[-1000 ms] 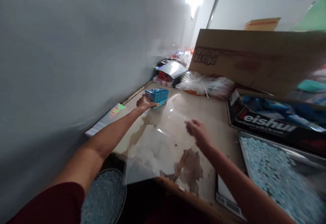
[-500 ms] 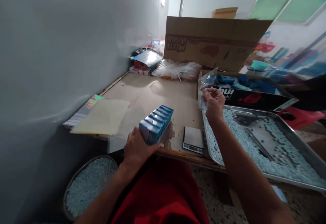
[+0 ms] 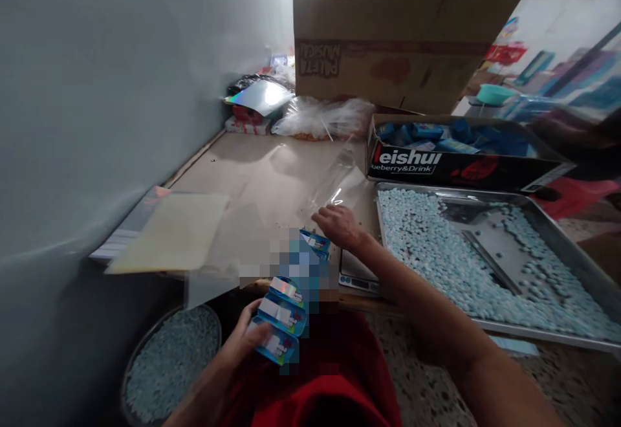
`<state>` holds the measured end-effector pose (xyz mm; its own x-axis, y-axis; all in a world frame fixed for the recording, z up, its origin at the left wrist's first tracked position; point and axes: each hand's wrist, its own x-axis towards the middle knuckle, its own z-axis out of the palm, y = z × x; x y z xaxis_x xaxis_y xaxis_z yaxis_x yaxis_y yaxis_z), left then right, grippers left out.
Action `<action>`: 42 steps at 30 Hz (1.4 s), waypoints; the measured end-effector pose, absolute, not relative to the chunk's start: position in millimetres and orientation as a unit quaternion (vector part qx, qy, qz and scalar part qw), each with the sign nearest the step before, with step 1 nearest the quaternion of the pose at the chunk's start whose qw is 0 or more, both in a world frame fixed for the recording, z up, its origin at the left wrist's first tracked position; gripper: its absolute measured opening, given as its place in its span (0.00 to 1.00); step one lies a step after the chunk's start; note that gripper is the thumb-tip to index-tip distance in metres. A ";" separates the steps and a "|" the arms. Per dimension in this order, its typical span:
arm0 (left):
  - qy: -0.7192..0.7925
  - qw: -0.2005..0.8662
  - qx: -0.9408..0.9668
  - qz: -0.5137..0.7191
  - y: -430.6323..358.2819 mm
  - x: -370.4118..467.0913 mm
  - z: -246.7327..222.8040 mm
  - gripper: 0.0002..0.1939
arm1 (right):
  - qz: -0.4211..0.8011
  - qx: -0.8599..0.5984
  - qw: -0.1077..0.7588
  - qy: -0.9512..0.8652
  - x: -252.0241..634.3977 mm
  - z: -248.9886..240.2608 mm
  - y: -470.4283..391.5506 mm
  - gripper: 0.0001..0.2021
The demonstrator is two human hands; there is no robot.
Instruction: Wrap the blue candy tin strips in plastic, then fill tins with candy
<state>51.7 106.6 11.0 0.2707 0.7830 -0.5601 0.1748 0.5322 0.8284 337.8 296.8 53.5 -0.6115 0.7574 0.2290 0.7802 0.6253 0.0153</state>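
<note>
At the near table edge my left hand [image 3: 252, 331] is closed around the end of a row of small blue boxes [image 3: 279, 325]. The row slants up and to the right, and its middle is blurred into blocks. Just beyond the row's far end, my right hand [image 3: 338, 225] is closed on a clear plastic bag [image 3: 336, 184], which stretches away from the fingers over the tabletop. Below the right wrist lies a small scale [image 3: 358, 281], partly covered by the forearm.
A metal tray [image 3: 519, 327] of pale blue pellets with a metal bar stands right. Behind it is a black carton [image 3: 436, 167] of blue packets. Pale sheets [image 3: 167, 233] lie left, above a tub [image 3: 171, 362] of pellets. A cardboard flap [image 3: 388, 45] rises at the back.
My right hand has come away from the black carton, left and toward me, bringing the clear bag. The box row has dropped nearer my body, and its near boxes now fan apart.
</note>
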 end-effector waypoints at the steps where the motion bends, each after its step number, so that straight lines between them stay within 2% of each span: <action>1: 0.543 0.701 0.400 0.234 104.3 50.9 9.2 0.49 | -0.049 -0.414 0.074 -0.906 334.5 49.5 295.9 0.10; 6: 0.509 0.738 0.362 0.255 68.7 53.6 -21.8 0.64 | 0.019 -0.487 0.067 -0.871 326.5 36.3 299.2 0.10; 10: 0.440 0.785 0.361 0.244 60.4 44.4 -24.6 0.67 | 0.041 -0.475 0.072 -0.876 316.8 32.4 294.3 0.08; 12: 0.404 0.805 0.382 0.206 75.1 30.0 -4.6 0.61 | 0.048 -0.443 0.061 -0.893 311.6 31.6 291.2 0.07; 14: 0.418 0.776 0.452 0.139 103.0 14.7 24.6 0.43 | 0.050 -0.419 0.049 -0.905 308.0 31.2 290.4 0.07; 16: 0.503 0.659 0.548 0.112 141.6 8.1 53.1 0.23 | 0.053 -0.404 0.044 -0.912 305.7 31.1 292.1 0.09; 17: 0.554 0.569 0.595 0.129 163.5 10.3 64.1 0.17 | 0.053 -0.398 0.041 -0.915 304.9 31.2 293.4 0.09; 19: 0.582 0.361 0.697 0.215 209.2 25.6 76.5 0.13 | 0.057 -0.380 0.032 -0.923 303.5 31.5 295.5 0.09; 21: 0.485 0.183 0.813 0.264 252.1 49.1 76.3 0.11 | 0.062 -0.364 0.026 -0.929 302.6 32.0 296.5 0.09; 23: 0.380 0.079 0.897 0.212 285.8 70.8 67.8 0.09 | 0.070 -0.361 0.024 -0.930 303.2 32.5 296.4 0.09; 25: 0.330 0.026 0.935 0.128 305.7 84.0 56.3 0.05 | 0.080 -0.372 0.026 -0.925 306.7 32.9 295.2 0.09; 28: 0.313 0.006 0.948 0.057 311.5 88.3 40.6 0.09 | 0.103 -0.403 0.017 -0.909 318.3 34.0 287.5 0.07; 33: 0.311 0.065 0.946 0.067 300.9 87.5 30.6 0.10 | 0.141 -0.510 -0.021 -0.849 340.5 38.8 248.7 0.08; 38: 0.297 0.153 0.941 0.059 299.1 89.4 63.1 0.13 | 0.209 -0.595 0.048 -0.775 339.3 59.7 214.9 0.10; 42: 0.358 0.101 0.922 0.106 273.4 82.9 103.6 0.11 | 0.256 -0.627 0.165 -0.717 331.0 91.7 198.5 0.08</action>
<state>82.9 273.4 103.6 0.7205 0.6824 0.1233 0.6396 -0.7226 0.2623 331.0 198.5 91.7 -0.1584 0.9837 -0.0850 0.8145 0.0815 -0.5744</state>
